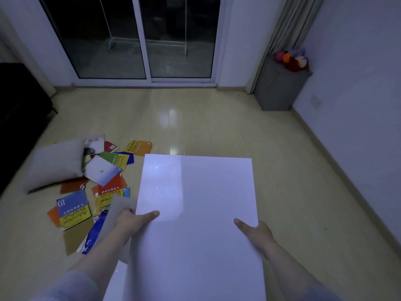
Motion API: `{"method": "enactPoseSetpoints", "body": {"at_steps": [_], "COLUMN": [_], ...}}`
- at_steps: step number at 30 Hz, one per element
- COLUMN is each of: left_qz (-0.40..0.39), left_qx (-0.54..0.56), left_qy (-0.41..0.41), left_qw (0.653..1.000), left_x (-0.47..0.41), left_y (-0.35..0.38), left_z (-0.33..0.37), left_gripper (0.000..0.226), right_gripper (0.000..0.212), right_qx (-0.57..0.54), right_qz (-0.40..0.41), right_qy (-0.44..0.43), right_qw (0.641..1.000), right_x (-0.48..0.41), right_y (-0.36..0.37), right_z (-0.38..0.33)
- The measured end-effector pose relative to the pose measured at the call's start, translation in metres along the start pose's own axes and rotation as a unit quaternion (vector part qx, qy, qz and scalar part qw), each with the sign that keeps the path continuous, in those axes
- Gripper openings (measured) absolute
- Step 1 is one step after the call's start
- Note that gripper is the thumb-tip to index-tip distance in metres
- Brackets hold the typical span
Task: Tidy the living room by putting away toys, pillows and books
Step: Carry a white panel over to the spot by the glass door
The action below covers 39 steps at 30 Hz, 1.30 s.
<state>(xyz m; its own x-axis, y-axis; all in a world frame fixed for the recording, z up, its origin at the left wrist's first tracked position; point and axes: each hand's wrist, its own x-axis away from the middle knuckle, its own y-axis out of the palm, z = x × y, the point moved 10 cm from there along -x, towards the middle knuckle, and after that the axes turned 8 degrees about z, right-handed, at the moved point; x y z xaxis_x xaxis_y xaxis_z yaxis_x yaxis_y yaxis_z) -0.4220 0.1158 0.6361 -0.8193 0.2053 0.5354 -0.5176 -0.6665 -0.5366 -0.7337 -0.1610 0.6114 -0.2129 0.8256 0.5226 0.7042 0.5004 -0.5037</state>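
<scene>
A blue-and-yellow book reads "10"; a dark blue book reads "3".

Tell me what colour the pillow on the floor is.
Pale grey; the pillow shows best in the head view.

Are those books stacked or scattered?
Scattered: the books lie overlapping at odd angles on the floor, beside a pillow.

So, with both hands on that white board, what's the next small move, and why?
Probably set the white board down on the bare floor ahead and let go. The left hand and right hand both grip its side edges, thumbs on top, so neither is free, while the books and the pillow lie scattered on the floor to the left.
</scene>
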Motion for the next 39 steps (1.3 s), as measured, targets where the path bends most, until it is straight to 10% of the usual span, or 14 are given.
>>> {"method": "enactPoseSetpoints", "body": {"at_steps": [4,13,30,39], "left_qz": [0.001,-0.040,-0.001,0.031], "left_qx": [0.010,0.036,0.035,-0.001], "left_qy": [0.005,-0.009,-0.023,-0.033], "left_qw": [1.000,0.999,0.999,0.999], "left_x": [-0.033,-0.149,-0.284,-0.351], "left_y": [0.016,0.035,0.107,0.123], "left_z": [0.033,0.128,0.284,0.371], "left_gripper": [0.045,0.100,0.052,0.098], "right_gripper": [0.117,0.128,0.145,0.130], "right_qx": [-0.005,0.008,0.074,0.043], "right_qz": [-0.005,0.036,0.013,0.014], "right_qy": [-0.005,-0.010,-0.046,-0.084], "right_qw": [1.000,0.999,0.996,0.995], "right_x": [-0.043,-0.143,-0.352,-0.459], "right_y": [0.006,0.012,-0.002,0.002], "right_z": [-0.029,-0.129,-0.287,-0.347]}}
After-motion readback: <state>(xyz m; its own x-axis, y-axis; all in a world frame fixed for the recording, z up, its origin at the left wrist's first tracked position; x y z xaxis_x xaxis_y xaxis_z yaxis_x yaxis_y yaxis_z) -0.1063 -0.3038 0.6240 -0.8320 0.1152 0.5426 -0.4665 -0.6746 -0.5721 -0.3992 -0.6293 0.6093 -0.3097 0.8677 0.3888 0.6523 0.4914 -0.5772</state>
